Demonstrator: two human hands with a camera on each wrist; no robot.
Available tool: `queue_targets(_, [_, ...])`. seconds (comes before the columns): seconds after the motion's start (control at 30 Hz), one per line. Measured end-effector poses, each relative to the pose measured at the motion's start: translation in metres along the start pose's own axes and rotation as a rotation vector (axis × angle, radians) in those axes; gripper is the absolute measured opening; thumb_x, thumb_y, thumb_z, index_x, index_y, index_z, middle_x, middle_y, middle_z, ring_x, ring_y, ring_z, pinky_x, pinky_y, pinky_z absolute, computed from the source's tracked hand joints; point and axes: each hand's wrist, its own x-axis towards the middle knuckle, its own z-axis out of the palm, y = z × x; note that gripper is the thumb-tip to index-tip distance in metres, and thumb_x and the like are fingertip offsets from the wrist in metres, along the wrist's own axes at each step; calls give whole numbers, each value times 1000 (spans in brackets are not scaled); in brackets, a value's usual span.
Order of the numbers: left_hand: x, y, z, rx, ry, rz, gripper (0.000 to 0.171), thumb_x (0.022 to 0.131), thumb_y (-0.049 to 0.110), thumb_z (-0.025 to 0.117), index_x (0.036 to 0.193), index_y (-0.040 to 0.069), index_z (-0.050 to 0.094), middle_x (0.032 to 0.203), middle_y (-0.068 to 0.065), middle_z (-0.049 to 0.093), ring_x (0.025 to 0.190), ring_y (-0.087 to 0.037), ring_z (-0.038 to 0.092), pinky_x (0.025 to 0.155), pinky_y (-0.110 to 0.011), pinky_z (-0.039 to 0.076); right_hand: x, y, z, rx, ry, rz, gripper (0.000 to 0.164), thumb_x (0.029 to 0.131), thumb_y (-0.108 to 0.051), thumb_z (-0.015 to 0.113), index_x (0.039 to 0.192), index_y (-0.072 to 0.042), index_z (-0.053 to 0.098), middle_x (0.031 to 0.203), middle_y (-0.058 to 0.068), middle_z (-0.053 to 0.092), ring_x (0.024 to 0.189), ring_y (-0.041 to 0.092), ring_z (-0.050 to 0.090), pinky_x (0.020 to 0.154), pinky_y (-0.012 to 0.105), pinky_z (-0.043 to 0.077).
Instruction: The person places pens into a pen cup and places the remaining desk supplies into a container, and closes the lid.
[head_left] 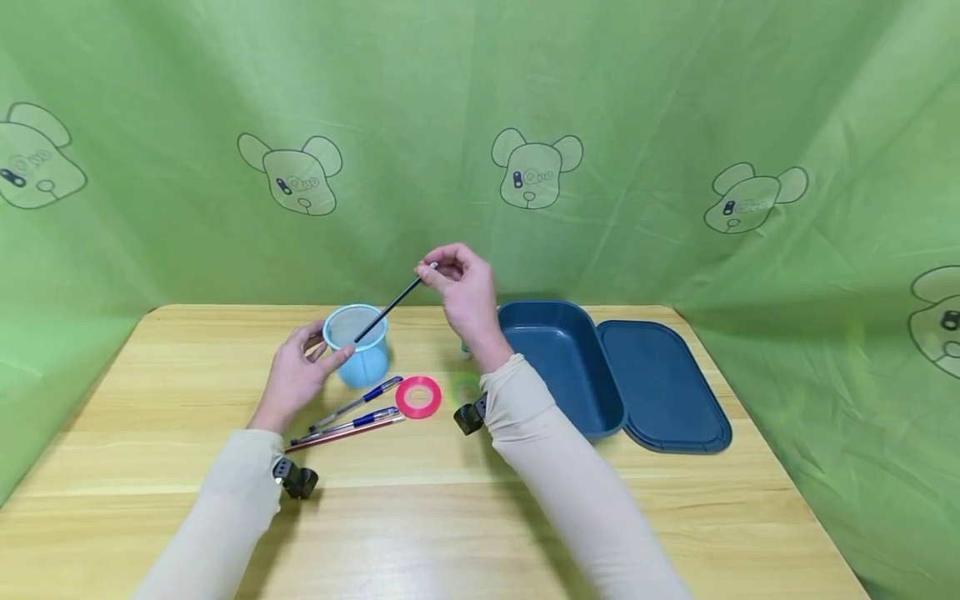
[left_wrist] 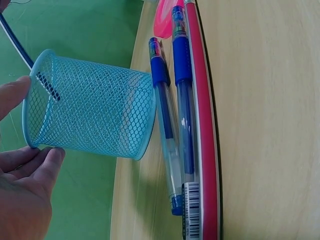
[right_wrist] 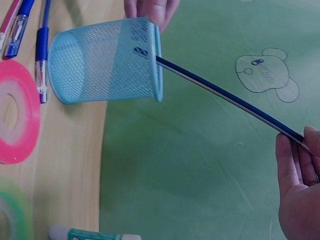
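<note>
A light-blue mesh pen cup point(head_left: 363, 368) stands upright near the table's back edge. My left hand point(head_left: 294, 375) grips it at the rim, the thumb point(left_wrist: 14, 96) on one side and the fingers on the other. Up to its right, my right hand point(head_left: 471, 302) pinches a dark pencil point(right_wrist: 215, 89) with a pale stripe by its upper end. The pencil slants down past the rim, and its lower tip shows through the mesh inside the cup. In front of the cup lie two blue-grip pens point(left_wrist: 186, 115) and a red pencil point(left_wrist: 204, 125) side by side.
A pink tape roll point(head_left: 402, 399) lies right of the pens, with a green tape roll point(head_left: 460, 388) beyond it, partly behind my right wrist. A glue stick point(right_wrist: 95, 234) is near the back edge. To the right sit a dark-blue box point(head_left: 558, 354) and its lid point(head_left: 667, 387).
</note>
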Motion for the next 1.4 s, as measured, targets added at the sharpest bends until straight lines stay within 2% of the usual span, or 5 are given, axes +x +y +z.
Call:
queue_targets(0.37, [0,0,1,26,5,11,76,88,19,75,145,-8,34,144,-27,39,136,-37,37,112,-39,35,-7,26,14,-78,-64,47,13,86,4,72,96,2,64,93,11,67,86,20,64,80,28,57])
queue_targets(0.57, [1,0,2,21,4,14,75,89,17,75,145,-9,34,144,-28,39,135,-38,38,111,-42,35,-10,35,18,-96,-67,89,12,85,4,73,94,1,65,92,10,68,85,20,65,78,27,57])
queue_targets(0.83, [2,0,1,42,3,20,75,89,21,75,145,-8,34,144,-27,40,135,-37,38,111,-39,36,-13,39,21,-118,-85,123,12,86,4,72,96,2,66,93,11,69,86,20,65,77,26,57])
queue_targets(1.13, [3,-3,-1,41,5,45,75,89,21,75,144,-9,35,143,-27,40,134,-38,39,112,-40,36,-12,44,21,-147,-90,108,10,87,1,72,95,0,67,92,9,69,86,19,66,77,26,57])
queue_targets(1.4, [3,-6,-1,38,8,40,76,88,24,76,144,-8,35,143,-26,41,134,-36,39,111,-39,36,-15,42,14,-132,-85,116,12,88,-4,73,98,-2,67,94,7,68,88,18,66,80,28,56])
